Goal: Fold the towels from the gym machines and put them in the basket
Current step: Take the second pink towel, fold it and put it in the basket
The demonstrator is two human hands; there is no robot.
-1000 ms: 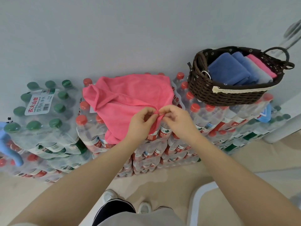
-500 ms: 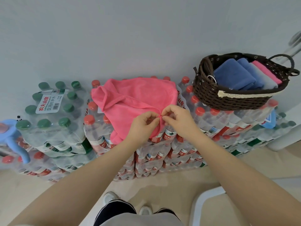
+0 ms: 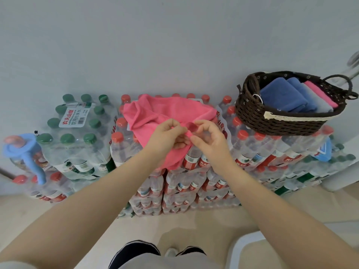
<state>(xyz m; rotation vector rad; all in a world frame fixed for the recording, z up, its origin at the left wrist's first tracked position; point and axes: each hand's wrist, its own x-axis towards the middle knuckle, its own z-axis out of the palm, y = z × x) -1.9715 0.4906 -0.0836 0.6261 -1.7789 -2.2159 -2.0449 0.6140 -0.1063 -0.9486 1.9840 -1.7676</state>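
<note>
Bright pink towel (image 3: 167, 115) up front, plain, no pattern. Red caps (image 3: 117, 137) on the bottles beneath it, green caps (image 3: 67, 139) on the pack to the left, which wears a white label (image 3: 74, 117) with red lettering. Dark brown woven basket (image 3: 279, 121), cream lace trim, tiny pale flowers on its lining. Inside: blue towels (image 3: 281, 98), a grey one, a pink one. Pale grey wall (image 3: 174, 45), beige floor (image 3: 174, 228).

Shrink-wrapped packs of water bottles (image 3: 196, 166), stacked on a pale floor (image 3: 174, 228) against the far wall, carry everything. A rumpled pink towel (image 3: 165, 115) lies on the red-capped middle packs. To the right, a dark woven basket (image 3: 281, 123) sits on top, holding folded blue, grey and pink towels. The green-capped pack (image 3: 77, 129) stands left.
</note>
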